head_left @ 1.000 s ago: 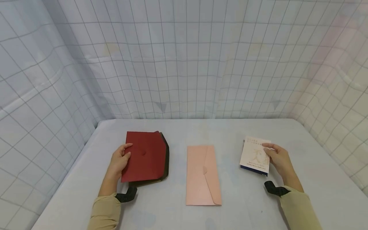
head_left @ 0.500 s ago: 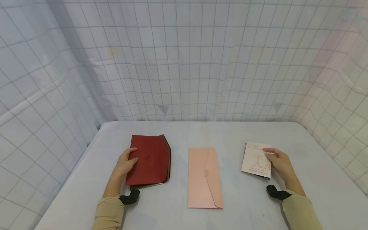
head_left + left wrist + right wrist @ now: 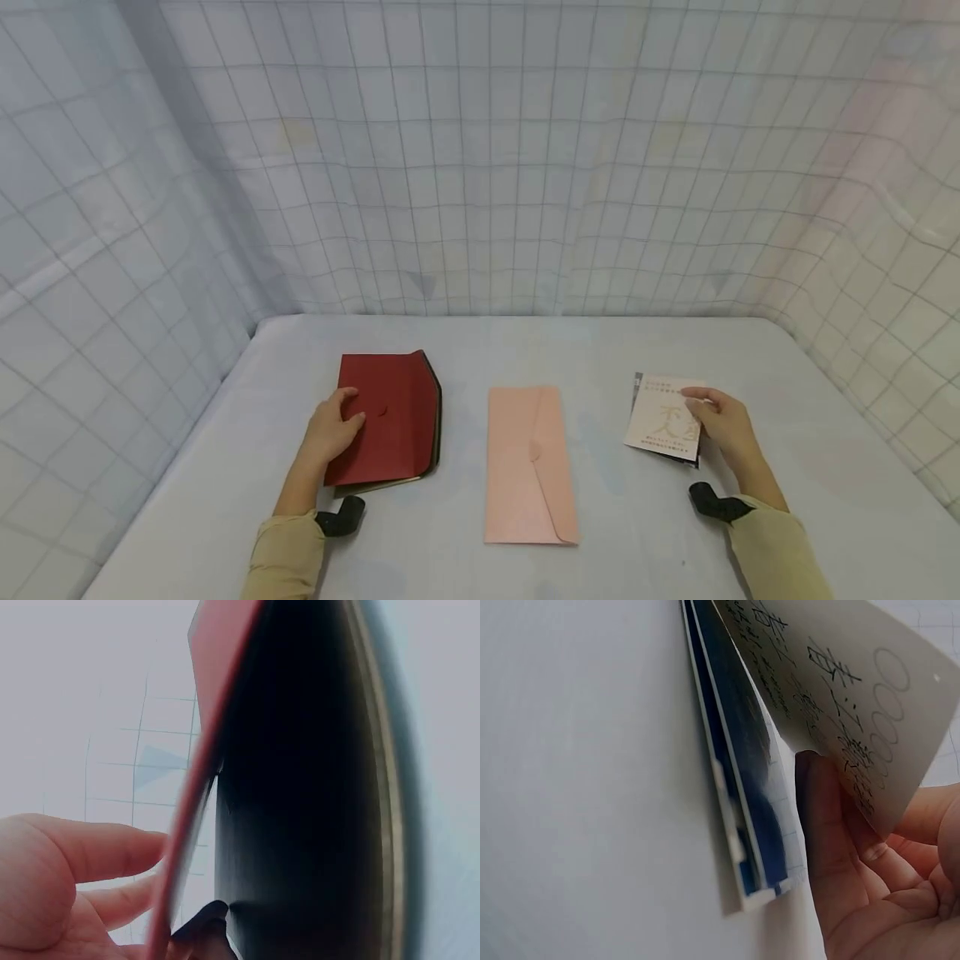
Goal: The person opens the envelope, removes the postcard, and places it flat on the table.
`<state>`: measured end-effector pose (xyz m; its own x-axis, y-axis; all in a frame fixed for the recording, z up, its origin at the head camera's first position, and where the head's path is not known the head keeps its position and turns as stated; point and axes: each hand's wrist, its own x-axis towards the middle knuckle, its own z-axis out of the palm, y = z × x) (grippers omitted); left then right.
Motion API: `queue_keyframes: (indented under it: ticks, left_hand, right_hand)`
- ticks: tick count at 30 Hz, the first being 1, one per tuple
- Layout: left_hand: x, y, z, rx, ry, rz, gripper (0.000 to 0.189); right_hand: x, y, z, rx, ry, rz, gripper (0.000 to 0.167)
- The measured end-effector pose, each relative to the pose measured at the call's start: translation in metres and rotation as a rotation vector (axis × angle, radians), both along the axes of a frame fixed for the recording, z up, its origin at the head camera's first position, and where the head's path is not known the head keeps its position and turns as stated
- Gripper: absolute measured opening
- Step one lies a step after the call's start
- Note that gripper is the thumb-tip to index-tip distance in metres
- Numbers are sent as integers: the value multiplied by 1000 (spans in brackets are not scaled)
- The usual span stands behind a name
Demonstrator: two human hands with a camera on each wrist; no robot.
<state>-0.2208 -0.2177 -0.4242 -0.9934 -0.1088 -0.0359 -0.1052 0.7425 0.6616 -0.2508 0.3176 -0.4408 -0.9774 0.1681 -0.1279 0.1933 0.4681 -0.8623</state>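
Our left hand (image 3: 327,427) pinches the red envelope (image 3: 393,417) at its left edge, tilting it off the dark stack (image 3: 307,825) at the left of the table (image 3: 630,517); our right hand (image 3: 723,427) pinches the pale card (image 3: 654,421) at its right edge, above the blue cards (image 3: 754,802). Both seem light, the envelope likely bendy, the card stiffer but creasable, so we favour gentle edge grips.

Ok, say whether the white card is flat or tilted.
Tilted up: the right wrist view shows the white card angled away from the blue stack.
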Motion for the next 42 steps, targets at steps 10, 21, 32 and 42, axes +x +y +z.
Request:
queue_keyframes:
  ticks: [10, 21, 32, 42]
  left_hand:
    - [2, 3, 8, -65, -35, 7, 50]
    - [7, 6, 18, -75, -79, -47, 55]
    - [5, 6, 23, -58, -84, -61, 59]
    - [7, 10, 31, 12, 33, -85, 56]
  right_hand:
    - [1, -4, 2, 110, -17, -15, 46]
    - [0, -2, 1, 131, 30, -123, 44]
    - [1, -3, 5, 94, 59, -171, 41]
    - [-1, -4, 6, -1, 113, -133, 42]
